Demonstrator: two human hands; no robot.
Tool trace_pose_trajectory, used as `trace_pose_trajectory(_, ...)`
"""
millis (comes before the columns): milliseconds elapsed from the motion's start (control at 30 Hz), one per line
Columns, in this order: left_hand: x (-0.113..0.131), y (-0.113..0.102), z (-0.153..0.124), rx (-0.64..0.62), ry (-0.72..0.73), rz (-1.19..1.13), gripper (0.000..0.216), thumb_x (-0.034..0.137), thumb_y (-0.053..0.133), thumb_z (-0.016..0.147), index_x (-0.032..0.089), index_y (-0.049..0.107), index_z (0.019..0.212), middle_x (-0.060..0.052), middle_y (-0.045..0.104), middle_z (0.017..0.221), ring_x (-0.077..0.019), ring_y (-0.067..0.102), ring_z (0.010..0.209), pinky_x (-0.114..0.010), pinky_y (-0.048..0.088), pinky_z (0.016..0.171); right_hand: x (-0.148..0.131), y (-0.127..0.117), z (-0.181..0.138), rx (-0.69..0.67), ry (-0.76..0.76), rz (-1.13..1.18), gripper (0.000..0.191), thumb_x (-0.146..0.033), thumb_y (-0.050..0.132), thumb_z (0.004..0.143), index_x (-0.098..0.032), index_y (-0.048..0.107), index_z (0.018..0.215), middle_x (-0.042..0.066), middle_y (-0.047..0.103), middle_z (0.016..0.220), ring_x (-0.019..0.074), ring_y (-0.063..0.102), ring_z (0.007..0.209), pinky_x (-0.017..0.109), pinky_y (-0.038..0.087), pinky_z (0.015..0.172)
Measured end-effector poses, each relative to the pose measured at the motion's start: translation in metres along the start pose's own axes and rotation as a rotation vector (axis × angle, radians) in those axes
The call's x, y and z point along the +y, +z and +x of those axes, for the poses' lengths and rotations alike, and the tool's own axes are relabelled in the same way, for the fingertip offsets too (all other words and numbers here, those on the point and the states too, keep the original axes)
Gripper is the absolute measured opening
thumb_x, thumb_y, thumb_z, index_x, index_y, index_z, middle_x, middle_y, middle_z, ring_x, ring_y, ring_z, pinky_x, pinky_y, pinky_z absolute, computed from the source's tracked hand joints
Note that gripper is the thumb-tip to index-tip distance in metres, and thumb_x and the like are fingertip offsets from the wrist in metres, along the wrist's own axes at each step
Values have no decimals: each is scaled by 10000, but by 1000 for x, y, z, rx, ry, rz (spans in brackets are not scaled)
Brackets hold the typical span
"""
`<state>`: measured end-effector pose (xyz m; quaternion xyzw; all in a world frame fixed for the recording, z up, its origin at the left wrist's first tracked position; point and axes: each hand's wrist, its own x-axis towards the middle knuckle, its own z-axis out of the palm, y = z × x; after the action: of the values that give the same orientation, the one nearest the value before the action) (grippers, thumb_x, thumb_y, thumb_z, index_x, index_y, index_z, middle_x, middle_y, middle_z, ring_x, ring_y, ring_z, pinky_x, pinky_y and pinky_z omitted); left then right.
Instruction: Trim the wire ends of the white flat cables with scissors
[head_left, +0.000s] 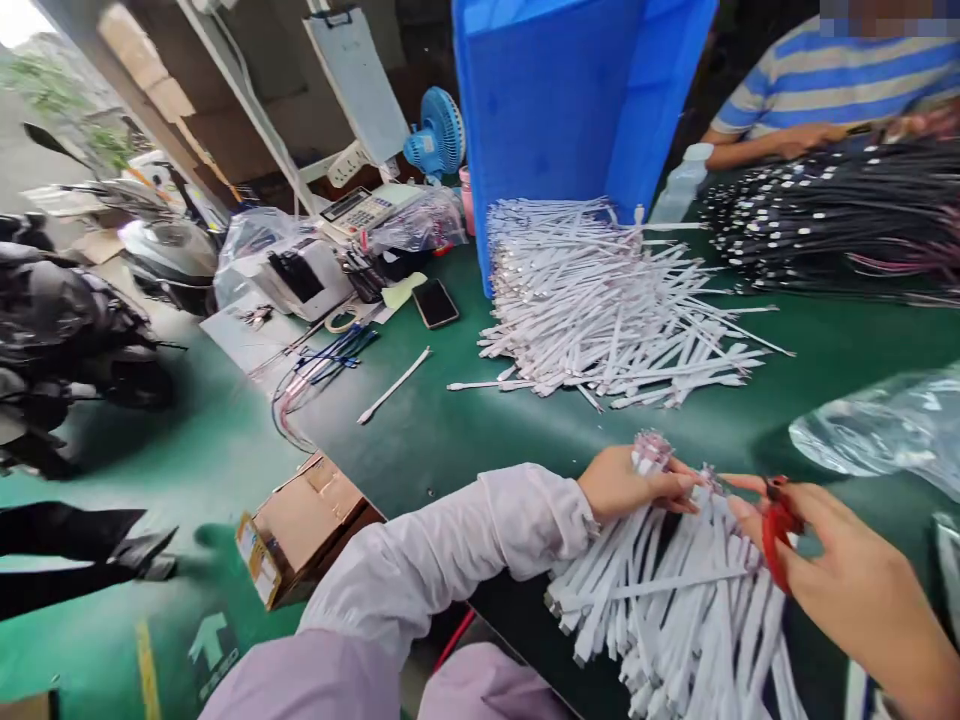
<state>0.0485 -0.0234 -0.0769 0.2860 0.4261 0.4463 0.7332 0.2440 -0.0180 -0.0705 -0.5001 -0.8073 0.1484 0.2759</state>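
My left hand point(634, 487) grips the top end of a bundle of white flat strips point(675, 600) that lies at the near edge of the green table point(450, 430). My right hand point(840, 570) is closed on a pair of red-handled scissors point(776, 525), right beside the bundle's gathered end. The strips fan out toward me and hang over the table edge. A large loose pile of the same white strips point(607, 300) lies farther back in the middle of the table. One single strip point(394, 385) lies alone to the left.
A blue plastic crate point(570, 100) stands tipped behind the pile. Black cables point(840, 220) cover the far right, where another person in a striped shirt point(832, 80) works. A clear plastic bag point(885, 425), phone point(436, 302), calculator point(364, 207), fan point(436, 135) and floor box point(300, 525) surround.
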Motion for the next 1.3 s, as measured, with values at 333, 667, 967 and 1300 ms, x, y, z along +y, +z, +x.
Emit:
trace_pose_trajectory(333, 18, 7, -11, 39, 65, 113, 91, 198, 657, 778, 119, 611, 780, 18, 600, 603, -127, 636, 629, -246, 483, 649, -8, -25, 1, -197, -41, -259, 139, -231, 463, 853, -212, 587, 913, 75, 578, 872, 225, 585, 849, 325, 462, 734)
trace_pose_trajectory(667, 14, 3, -7, 10, 133, 188, 305, 345, 766, 665, 126, 605, 803, 11, 602, 575, -138, 639, 602, -224, 454, 552, -24, -31, 10, -347, 89, -282, 116, -176, 472, 822, -191, 576, 771, 27, 545, 762, 159, 516, 648, 265, 339, 578)
trace_pose_trajectory(967, 13, 4, -7, -15, 192, 296, 331, 396, 747, 674, 128, 613, 816, -2, 619, 582, -127, 597, 558, -236, 442, 534, -17, -41, 14, -450, 83, -165, 182, -208, 467, 828, -200, 467, 647, -12, 496, 669, 117, 444, 559, 247, 292, 562)
trace_pose_trajectory(1300, 13, 5, -8, -18, 205, 313, 364, 424, 762, 663, 131, 616, 820, -6, 627, 601, -114, 579, 527, -235, 446, 523, -15, -45, 14, -444, 15, -222, 193, -192, 481, 838, -201, 452, 647, -14, 535, 648, 126, 435, 567, 248, 278, 562)
